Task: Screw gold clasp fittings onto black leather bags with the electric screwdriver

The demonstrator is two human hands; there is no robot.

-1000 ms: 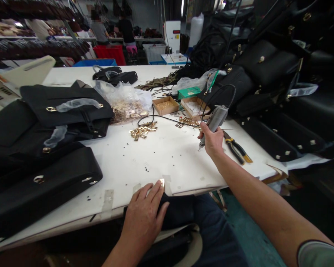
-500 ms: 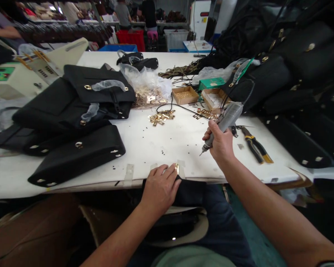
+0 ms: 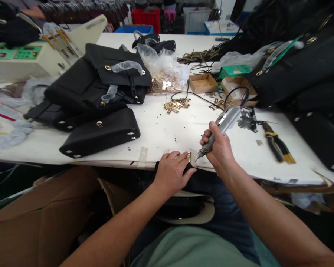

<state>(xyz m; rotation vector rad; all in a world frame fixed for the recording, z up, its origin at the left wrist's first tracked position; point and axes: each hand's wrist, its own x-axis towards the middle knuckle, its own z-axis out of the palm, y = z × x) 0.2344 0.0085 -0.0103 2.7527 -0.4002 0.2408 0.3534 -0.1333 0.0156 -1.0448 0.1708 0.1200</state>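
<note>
My right hand (image 3: 220,147) is wrapped around a grey electric screwdriver (image 3: 227,119), its bit pointing down and left at the table's front edge. The bit's tip is just right of a small gold metal plate (image 3: 189,155), apparently apart from it. My left hand (image 3: 172,172) lies over the plate's left side, fingers on top and thumb lower, gripping a black bag flap (image 3: 188,167) at the edge. The rest of that bag (image 3: 208,212) hangs down over my lap, its pale rim showing; my forearm partly hides it.
Black bags (image 3: 100,131) are heaped on the left, more (image 3: 303,63) on the right. Gold plates (image 3: 176,105) lie mid-table, near a cardboard box of small parts (image 3: 202,83). Pliers (image 3: 278,142) lie right of my hand. A cord runs back from the screwdriver.
The screwdriver has come down and left relative to the table, its bit now close beside the gold plate. My left hand stays on the flap. The camera view has tilted down.
</note>
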